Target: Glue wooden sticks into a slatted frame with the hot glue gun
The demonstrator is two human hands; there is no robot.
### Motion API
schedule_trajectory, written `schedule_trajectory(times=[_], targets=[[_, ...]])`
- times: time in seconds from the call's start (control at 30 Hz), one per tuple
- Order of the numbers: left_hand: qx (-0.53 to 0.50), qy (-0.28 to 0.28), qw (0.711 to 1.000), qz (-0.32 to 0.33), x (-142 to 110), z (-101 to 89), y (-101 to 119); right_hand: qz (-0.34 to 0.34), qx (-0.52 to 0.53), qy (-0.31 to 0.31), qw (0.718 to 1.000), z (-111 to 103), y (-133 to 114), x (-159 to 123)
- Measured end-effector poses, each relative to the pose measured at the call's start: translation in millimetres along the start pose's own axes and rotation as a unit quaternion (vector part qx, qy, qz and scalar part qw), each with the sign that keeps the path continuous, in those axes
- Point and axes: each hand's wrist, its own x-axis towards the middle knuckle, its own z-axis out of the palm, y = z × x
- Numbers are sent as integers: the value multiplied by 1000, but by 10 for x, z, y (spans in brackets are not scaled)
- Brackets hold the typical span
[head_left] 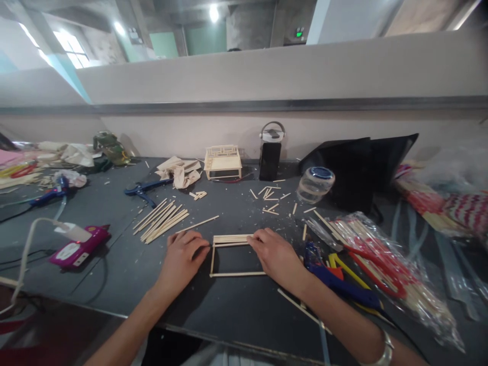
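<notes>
A flat rectangular frame of thin wooden sticks [232, 256] lies on the dark table [114, 254]. My left hand [185, 256] rests palm down at the frame's left end, fingers curled onto the top sticks. My right hand [276, 256] presses on the frame's right end, fingers bent against the stick ends. Both hands pinch the bundle of sticks along the frame's far side.
A loose pile of sticks [162, 219] lies to the left, blue pliers [145, 189] behind it. A pink glue gun [78, 247] sits far left. A small stick model [223, 161], black speaker [270, 152], clear jar [315, 184], bagged sticks [385, 264] and blue tool [343, 284] stand around.
</notes>
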Motion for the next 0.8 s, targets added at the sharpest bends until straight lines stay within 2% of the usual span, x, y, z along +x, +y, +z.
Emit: schedule_trajectory(times=[0.2,0.6,0.8], targets=[[-84,-47,995,-5,177,51,11,-2,4,24,1000,45,20,-3],[-173,-124,977,12,488,161,28,-6,10,45,999,79,55,-9],[-257,-198,944,57,609,148,-45,-9,24,55,998,80,77,-4]])
